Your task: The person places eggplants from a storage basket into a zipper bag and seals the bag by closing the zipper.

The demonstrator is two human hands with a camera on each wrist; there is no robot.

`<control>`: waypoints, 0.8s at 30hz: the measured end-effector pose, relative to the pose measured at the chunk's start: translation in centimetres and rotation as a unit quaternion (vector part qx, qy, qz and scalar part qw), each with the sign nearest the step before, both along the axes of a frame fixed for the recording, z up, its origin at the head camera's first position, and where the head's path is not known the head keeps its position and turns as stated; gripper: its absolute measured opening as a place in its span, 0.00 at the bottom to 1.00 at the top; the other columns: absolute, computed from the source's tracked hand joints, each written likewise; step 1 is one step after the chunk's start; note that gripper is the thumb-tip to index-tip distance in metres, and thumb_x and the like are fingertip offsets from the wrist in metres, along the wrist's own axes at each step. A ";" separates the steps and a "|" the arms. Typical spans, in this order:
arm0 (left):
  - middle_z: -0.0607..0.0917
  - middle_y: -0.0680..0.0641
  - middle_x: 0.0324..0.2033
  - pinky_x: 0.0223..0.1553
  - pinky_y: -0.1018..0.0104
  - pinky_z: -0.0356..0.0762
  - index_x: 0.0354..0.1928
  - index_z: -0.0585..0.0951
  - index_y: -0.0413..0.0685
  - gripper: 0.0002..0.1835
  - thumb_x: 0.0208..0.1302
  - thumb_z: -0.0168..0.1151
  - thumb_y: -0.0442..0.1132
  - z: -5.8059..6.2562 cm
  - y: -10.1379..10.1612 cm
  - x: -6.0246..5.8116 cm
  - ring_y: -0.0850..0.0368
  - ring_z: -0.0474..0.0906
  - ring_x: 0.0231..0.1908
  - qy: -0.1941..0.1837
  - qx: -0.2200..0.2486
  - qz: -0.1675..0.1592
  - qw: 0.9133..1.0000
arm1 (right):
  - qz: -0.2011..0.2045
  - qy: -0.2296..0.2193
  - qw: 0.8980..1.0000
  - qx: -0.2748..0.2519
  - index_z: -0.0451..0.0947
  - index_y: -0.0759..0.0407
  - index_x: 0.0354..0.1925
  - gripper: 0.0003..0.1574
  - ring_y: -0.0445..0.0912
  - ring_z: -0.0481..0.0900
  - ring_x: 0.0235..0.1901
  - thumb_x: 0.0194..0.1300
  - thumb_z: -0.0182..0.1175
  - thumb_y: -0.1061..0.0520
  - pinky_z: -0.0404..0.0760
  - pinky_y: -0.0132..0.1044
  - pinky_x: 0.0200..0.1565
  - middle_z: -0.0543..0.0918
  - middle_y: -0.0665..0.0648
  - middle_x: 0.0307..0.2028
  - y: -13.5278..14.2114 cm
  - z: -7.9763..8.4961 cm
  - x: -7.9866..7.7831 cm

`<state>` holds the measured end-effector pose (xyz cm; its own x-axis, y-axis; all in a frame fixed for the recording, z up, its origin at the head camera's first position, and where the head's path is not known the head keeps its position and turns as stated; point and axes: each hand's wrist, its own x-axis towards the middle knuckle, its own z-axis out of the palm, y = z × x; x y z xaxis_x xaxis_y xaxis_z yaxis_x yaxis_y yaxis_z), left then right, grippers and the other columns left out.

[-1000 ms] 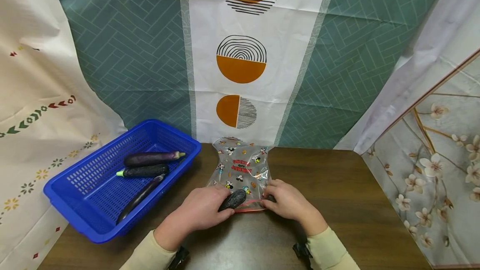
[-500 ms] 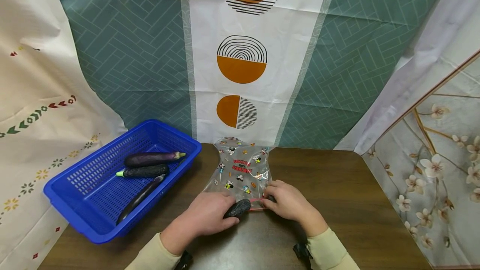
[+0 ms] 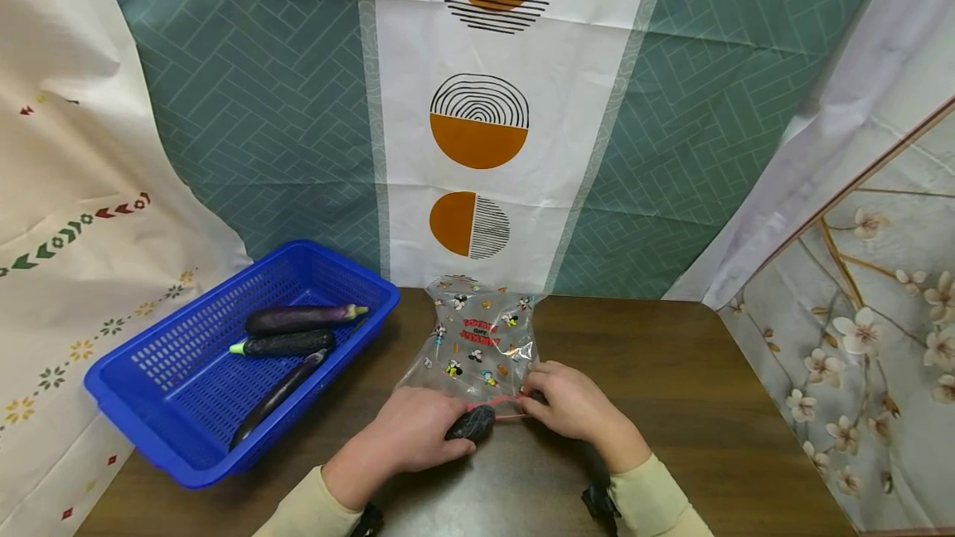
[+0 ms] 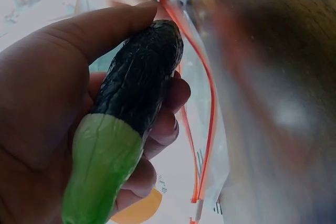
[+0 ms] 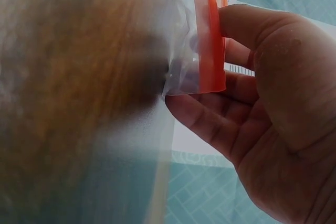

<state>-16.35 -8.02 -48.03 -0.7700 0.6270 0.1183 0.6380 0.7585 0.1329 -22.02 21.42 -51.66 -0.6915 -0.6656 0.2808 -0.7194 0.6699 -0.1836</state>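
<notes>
On the table point(image 3: 656, 350), the clear bag point(image 3: 477, 355) is pinched at its red mouth point(image 5: 212, 72) by thumb and fingers of the right hand point(image 3: 573, 402). By curled fingers of the left hand point(image 3: 418, 431), the dark vegetable point(image 4: 134, 85) is clamped just beside that mouth, which could be crumpled if slack plastic is pushed.

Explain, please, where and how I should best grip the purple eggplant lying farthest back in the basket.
I would probably grip the purple eggplant around its middle, coming from above and closing across its length. It lies on its side in the blue basket, whose walls rise around it; the green-tipped dark vegetable lies close along its near side, leaving less room.
</notes>
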 end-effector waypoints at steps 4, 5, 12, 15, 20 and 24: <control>0.85 0.58 0.29 0.26 0.54 0.74 0.43 0.88 0.61 0.20 0.61 0.79 0.64 -0.3 0.0 0.0 0.55 0.82 0.28 -0.003 -0.006 0.007 1.000 | -0.002 -0.001 1.000 -0.001 0.85 0.46 0.35 0.09 0.42 0.80 0.37 0.73 0.76 0.51 0.85 0.42 0.42 0.82 0.44 0.35 0.0 0.1 0.1; 0.86 0.58 0.28 0.27 0.54 0.74 0.42 0.88 0.60 0.19 0.61 0.79 0.64 -0.4 0.1 0.0 0.55 0.82 0.28 -0.003 -0.008 0.008 1.000 | -0.003 -0.002 1.000 0.000 0.85 0.46 0.35 0.09 0.41 0.80 0.37 0.73 0.76 0.50 0.85 0.42 0.41 0.82 0.44 0.35 0.0 0.1 0.1; 0.82 0.59 0.25 0.26 0.53 0.74 0.35 0.85 0.59 0.19 0.61 0.80 0.63 -0.5 0.1 0.0 0.57 0.80 0.25 -0.008 -0.006 0.017 1.000 | -0.015 -0.012 1.000 0.007 0.85 0.45 0.35 0.09 0.40 0.78 0.35 0.74 0.75 0.49 0.84 0.41 0.40 0.81 0.43 0.34 0.0 0.3 0.2; 0.79 0.60 0.23 0.23 0.54 0.69 0.31 0.82 0.60 0.20 0.60 0.80 0.63 -0.5 0.1 0.0 0.58 0.76 0.23 -0.015 -0.007 0.029 0.999 | -0.019 -0.012 1.000 0.009 0.86 0.45 0.35 0.09 0.39 0.78 0.35 0.74 0.75 0.49 0.84 0.41 0.39 0.81 0.43 0.34 0.0 0.4 0.2; 0.77 0.60 0.22 0.22 0.55 0.67 0.28 0.80 0.60 0.22 0.60 0.80 0.63 -0.5 0.1 0.2 0.59 0.72 0.21 -0.017 -0.009 0.048 0.999 | -0.019 -0.012 1.000 0.007 0.86 0.45 0.35 0.09 0.40 0.79 0.35 0.74 0.75 0.49 0.85 0.42 0.39 0.83 0.44 0.34 -0.1 0.4 0.3; 0.78 0.58 0.22 0.22 0.53 0.69 0.28 0.80 0.59 0.22 0.60 0.80 0.63 -0.5 0.0 0.2 0.57 0.74 0.21 -0.008 -0.011 0.059 0.998 | -0.019 -0.010 1.000 0.004 0.86 0.45 0.35 0.09 0.40 0.80 0.36 0.74 0.75 0.50 0.85 0.42 0.39 0.83 0.44 0.34 -0.2 0.4 0.4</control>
<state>-16.14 -8.02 -48.55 -0.8398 0.5347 0.0937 0.5427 0.8306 0.1250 -21.67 21.27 -51.24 -0.7219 -0.6412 0.2602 -0.6895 0.6984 -0.1921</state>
